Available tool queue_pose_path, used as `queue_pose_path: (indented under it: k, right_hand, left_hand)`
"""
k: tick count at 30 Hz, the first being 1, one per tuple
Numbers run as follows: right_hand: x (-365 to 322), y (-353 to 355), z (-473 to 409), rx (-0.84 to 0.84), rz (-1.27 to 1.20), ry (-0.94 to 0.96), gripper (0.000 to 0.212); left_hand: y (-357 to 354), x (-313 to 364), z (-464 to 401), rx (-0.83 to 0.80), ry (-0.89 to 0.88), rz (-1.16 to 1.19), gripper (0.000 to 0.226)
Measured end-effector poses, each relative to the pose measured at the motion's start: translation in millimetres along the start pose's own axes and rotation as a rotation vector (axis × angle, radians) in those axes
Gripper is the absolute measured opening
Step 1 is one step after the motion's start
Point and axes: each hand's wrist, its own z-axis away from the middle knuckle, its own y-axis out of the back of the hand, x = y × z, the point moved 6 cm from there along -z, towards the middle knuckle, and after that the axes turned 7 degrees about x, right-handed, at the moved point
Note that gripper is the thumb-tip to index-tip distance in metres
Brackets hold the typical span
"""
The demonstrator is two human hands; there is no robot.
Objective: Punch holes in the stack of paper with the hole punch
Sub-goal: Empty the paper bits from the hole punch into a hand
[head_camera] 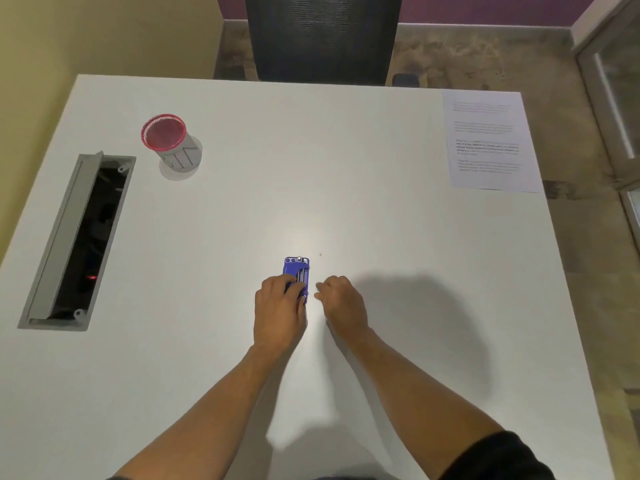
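Hole punch [297, 271] lies gripped under left hand [278, 313]; right hand [341, 303], seemingly loosely curled, beside it.

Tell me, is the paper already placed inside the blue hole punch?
No, the paper lies at the far right corner of the table, well apart from the hole punch.

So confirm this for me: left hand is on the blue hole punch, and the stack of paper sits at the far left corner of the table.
Not quite. The head view shows the stack of paper at the far right corner of the table. The left hand is indeed on the blue hole punch.
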Motion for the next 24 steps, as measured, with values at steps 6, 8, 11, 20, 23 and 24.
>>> queue_pose_path:
  k: [6, 8, 11, 20, 23, 24]
  right_hand:
    - [-6.1, -1.6, 0.8, 0.002, 0.048, 0.126, 0.024]
    - [-8.5, -2.0, -0.8, 0.014, 0.061, 0.184, 0.029]
    - [-10.2, -0.6, -1.0, 0.039, 0.081, 0.202, 0.031]
    - [20.0, 23.9, 8.4, -0.023, -0.648, -0.546, 0.016]
    - [27.0, 34.9, 21.9, -0.009, -1.041, -0.790, 0.014]
    - [28.6, 39.4, 24.3, 0.000, -1.140, -0.828, 0.014]
  left_hand:
    - [0.3, -1.5, -0.5, -0.002, -0.001, 0.009, 0.023]
    - [0.9, -2.2, -0.9, -0.006, -0.003, 0.009, 0.023]
    - [2.3, -2.3, -1.0, -0.009, -0.015, 0.011, 0.023]
    - [17.7, 8.1, -10.6, 0.062, -0.023, 0.041, 0.016]
    - [19.9, 17.6, -19.5, 0.089, -0.062, 0.031, 0.012]
    - [19.8, 20.3, -22.9, 0.093, -0.063, 0.024, 0.011]
